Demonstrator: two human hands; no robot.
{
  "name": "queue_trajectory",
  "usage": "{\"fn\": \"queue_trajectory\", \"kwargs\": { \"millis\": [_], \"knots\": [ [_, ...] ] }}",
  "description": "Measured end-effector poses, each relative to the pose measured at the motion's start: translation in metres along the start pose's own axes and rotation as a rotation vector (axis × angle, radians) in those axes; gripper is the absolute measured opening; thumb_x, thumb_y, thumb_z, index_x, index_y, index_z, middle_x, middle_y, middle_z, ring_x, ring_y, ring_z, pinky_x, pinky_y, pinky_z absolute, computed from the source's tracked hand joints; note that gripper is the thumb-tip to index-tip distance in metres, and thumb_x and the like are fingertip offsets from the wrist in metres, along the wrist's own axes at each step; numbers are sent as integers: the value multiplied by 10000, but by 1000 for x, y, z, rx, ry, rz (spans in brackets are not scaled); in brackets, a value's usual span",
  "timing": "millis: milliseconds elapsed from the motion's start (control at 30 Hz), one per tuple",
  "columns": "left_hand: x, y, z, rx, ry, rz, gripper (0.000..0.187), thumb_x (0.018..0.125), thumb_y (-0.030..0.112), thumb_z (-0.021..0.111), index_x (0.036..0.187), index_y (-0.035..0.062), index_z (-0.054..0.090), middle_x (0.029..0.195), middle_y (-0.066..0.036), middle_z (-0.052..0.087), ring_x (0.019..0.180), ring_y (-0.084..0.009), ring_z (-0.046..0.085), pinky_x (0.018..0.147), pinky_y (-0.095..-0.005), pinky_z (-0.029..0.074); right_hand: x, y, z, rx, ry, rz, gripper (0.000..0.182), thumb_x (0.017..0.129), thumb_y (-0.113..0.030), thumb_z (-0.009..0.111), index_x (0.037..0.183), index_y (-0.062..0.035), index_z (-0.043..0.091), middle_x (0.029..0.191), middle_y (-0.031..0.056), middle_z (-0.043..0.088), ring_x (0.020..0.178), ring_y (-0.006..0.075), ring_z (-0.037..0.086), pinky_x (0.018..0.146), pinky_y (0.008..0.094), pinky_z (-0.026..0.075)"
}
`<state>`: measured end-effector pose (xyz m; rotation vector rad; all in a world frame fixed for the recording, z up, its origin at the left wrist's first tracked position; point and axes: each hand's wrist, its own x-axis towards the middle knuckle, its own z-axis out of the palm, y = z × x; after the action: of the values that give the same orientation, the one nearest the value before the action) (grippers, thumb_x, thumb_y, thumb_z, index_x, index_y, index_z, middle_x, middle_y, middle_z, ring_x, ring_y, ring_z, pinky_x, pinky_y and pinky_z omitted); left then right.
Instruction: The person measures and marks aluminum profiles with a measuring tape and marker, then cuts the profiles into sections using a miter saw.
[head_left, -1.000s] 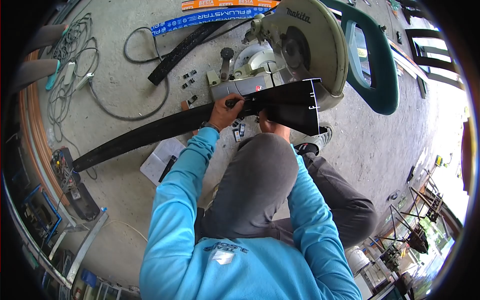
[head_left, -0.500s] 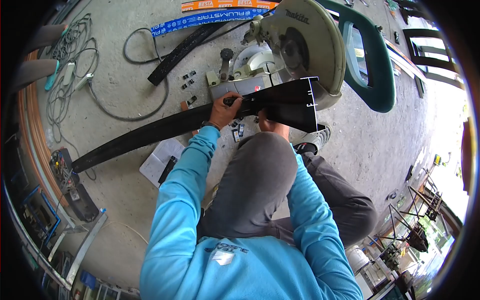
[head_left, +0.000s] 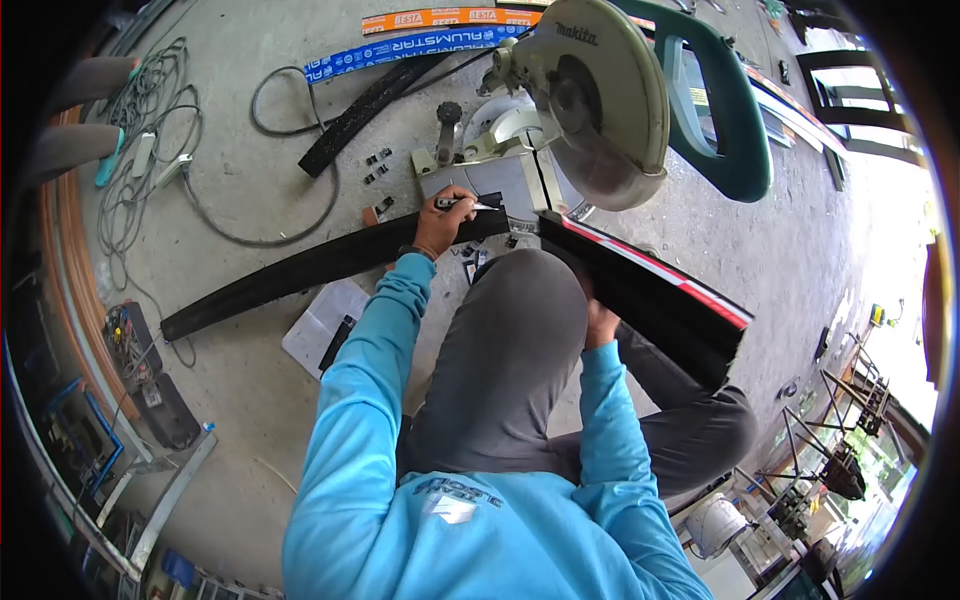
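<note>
Person's left hand [head_left: 438, 228] at 11 o'clock, fingers pinching marker pen [head_left: 482, 206] over end of long black profile [head_left: 320, 262], which reaches 9 o'clock. Right hand [head_left: 601, 324] at 3 o'clock, against black profile with red-and-white edge [head_left: 655, 310]; grip hidden, cannot tell. Makita miter saw [head_left: 605, 105] at 1 o'clock.

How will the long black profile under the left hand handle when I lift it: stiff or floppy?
The long black profile is probably stiff: it runs unkinked, though the lens may bend its outline. Lifted near the left hand, its far end would likely dip, as most length lies that way.
</note>
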<state>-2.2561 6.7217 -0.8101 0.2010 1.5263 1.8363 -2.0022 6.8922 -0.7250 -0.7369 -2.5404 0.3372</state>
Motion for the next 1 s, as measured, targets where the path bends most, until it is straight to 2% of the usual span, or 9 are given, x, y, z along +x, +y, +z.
{"fn": "queue_trajectory", "kwargs": {
  "millis": [67, 167, 367, 533, 667, 700, 767, 867, 1000],
  "knots": [
    [-12, 18, 3, -26, 27, -22, 166, 1003, 204, 651, 969, 44, 682, 839, -29, 682, 759, -102, 633, 744, -266, 535, -2, 2, -15, 661, 99, 501, 290, 884, -154, 773, 1146, -39, 724, 974, 54, 734, 837, 199, 697, 812, 377, 563],
    [-46, 42, 7, 10, -44, -15, 159, 993, 211, 671, 1040, 65, 627, 839, -62, 707, 732, -144, 659, 715, -303, 543, 4, 13, -24, 806, 59, 873, 192, 854, -82, 765, 1022, -13, 700, 916, 31, 698, 802, 141, 662, 749, 314, 538],
    [-107, -16, -23, 863, -337, -12, 349, 864, 228, 790, 1128, 70, 624, 860, -108, 672, 779, -281, 687, 771, -413, 550, -65, 90, 48, 963, -2, 1173, 232, 815, -81, 769, 1011, 17, 692, 947, 50, 710, 781, 157, 655, 722, 322, 523],
    [-94, 77, -37, 1192, 87, 546, 721, 699, 227, 877, 1317, 58, 548, 1178, -173, 616, 1142, -397, 596, 996, -496, 478, -40, 80, 23, 971, -231, 1322, 407, 880, -186, 785, 1185, 48, 649, 1110, 126, 713, 906, 263, 701, 758, 412, 575],
    [-60, 61, -135, 1555, -195, -38, 1000, 571, 448, 933, 1375, 36, 505, 1290, -222, 606, 1219, -434, 569, 1063, -529, 455, -19, 100, 28, 1092, -265, 1738, 806, 893, -438, 801, 1456, 37, 475, 1505, 232, 492, 1324, 395, 529, 950, 577, 538],
    [-57, 55, -149, 1576, -230, -97, 982, 565, 438, 931, 1353, 32, 508, 1270, -226, 616, 1202, -439, 580, 1049, -529, 468, -10, 98, 10, 910, -242, 1614, 1041, 839, -554, 811, 1561, 15, 322, 1622, 230, 336, 1452, 423, 358, 1067, 637, 425],
    [-52, 47, -168, 1623, -284, -224, 945, 554, 420, 926, 1308, 24, 515, 1229, -232, 637, 1167, -448, 603, 1020, -531, 495, 1, 121, 15, 713, 353, 1586, 1086, 835, -485, 827, 1502, 138, 237, 1516, 271, 439, 1321, 352, 505, 1102, 528, 423],
    [-63, 47, -169, 1712, -218, -70, 841, 564, 368, 904, 1227, 18, 525, 1149, -249, 658, 1104, -456, 631, 967, -536, 521, 72, 166, -23, 763, 716, 1226, 651, 970, -401, 704, 1336, 94, 491, 1303, 218, 590, 1158, 259, 580, 1016, 458, 480],
    [-100, 107, -140, 1734, -113, -65, 745, 584, 320, 888, 1161, 8, 534, 1116, -264, 656, 1081, -465, 631, 951, -540, 517, 239, 48, -171, 941, 385, 528, 549, 1080, -365, 537, 1500, -18, 470, 1465, 174, 510, 1363, 309, 517, 1088, 455, 457]
  ]
}}
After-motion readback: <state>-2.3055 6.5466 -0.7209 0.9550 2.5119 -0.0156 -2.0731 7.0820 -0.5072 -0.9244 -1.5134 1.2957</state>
